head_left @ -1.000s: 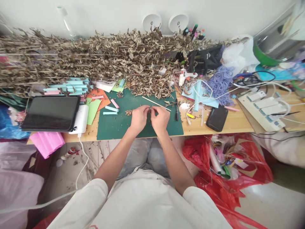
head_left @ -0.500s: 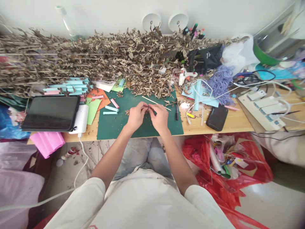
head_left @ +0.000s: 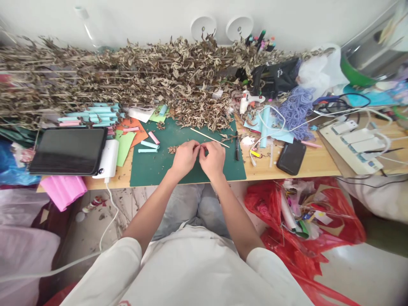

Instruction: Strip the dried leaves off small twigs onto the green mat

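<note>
Over the green cutting mat point(head_left: 153, 170), my left hand point(head_left: 185, 156) and my right hand point(head_left: 213, 158) meet fingertip to fingertip. Both are closed in a pinch; whatever lies between the fingers is too small and hidden to name. Left of my left hand is a little heap of brown crumbled leaf point(head_left: 173, 149). Two pale blue paper tubes point(head_left: 148, 147) and a pink paper tube point(head_left: 154, 137) lie farther left. Just beyond my hands rests a thin wooden stick point(head_left: 209, 137), with a black pen point(head_left: 236, 146) to the right.
Dried leafy stalks point(head_left: 143, 76) are piled along the back, spilling loose leaves point(head_left: 204, 112) onto the mat. A tablet point(head_left: 68, 151) and white power bank point(head_left: 108, 159) stand left. Rightward are a glue gun point(head_left: 250, 101), purple yarn point(head_left: 296, 110), black phone point(head_left: 291, 157) and power strip point(head_left: 352, 144).
My fingertips have drawn closer together, and the dark bit that showed between them is now hidden. My left hand has shifted slightly right. The things on the table have stayed put.
</note>
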A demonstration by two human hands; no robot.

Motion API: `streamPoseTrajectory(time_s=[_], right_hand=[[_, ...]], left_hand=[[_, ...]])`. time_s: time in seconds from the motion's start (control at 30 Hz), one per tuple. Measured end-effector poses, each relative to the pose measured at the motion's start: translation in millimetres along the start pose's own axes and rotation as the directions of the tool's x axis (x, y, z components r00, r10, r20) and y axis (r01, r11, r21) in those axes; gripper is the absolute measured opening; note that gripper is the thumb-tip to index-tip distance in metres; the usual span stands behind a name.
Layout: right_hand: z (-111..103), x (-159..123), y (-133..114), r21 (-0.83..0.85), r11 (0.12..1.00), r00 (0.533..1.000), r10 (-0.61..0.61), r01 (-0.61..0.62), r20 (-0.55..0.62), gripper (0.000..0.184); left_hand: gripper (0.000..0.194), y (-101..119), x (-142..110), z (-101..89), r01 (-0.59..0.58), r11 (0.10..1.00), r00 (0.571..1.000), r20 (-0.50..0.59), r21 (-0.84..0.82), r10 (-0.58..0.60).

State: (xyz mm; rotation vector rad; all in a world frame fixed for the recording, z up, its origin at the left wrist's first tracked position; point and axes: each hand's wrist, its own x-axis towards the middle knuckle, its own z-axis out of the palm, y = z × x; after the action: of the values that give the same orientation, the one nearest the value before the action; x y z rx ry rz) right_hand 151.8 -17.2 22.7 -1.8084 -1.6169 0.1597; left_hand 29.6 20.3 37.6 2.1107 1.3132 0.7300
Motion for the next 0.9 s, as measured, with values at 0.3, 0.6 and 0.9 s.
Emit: streamPoseTrajectory(time_s=[0.3, 0.6, 0.9], right_hand=[[7.1, -4.8, -13.2, 0.087, 0.981, 0.978, 0.179, -0.171, -0.105, 0.01], [11.2, -2.1, -9.1, 0.1, 0.968, 0.964, 0.239, -0.228, -0.116, 0.008], [6.0, -3.1, 2.4, 0.117, 0.984, 0.985, 0.146, -0.135, -0.089, 0.017]], left_hand=[[0.022, 4.8, -2.7, 4.5, 0.002, 0.996, 1.0, -0.001, 0.094, -0.002], [0.022, 6.1, -2.3, 8.0, 0.015, 0.993, 1.0, -0.028, 0.118, -0.012], [0.019, 2.6, 1.5, 6.1, 0.14, 0.961, 0.98, -0.107, -0.239, -0.169]])
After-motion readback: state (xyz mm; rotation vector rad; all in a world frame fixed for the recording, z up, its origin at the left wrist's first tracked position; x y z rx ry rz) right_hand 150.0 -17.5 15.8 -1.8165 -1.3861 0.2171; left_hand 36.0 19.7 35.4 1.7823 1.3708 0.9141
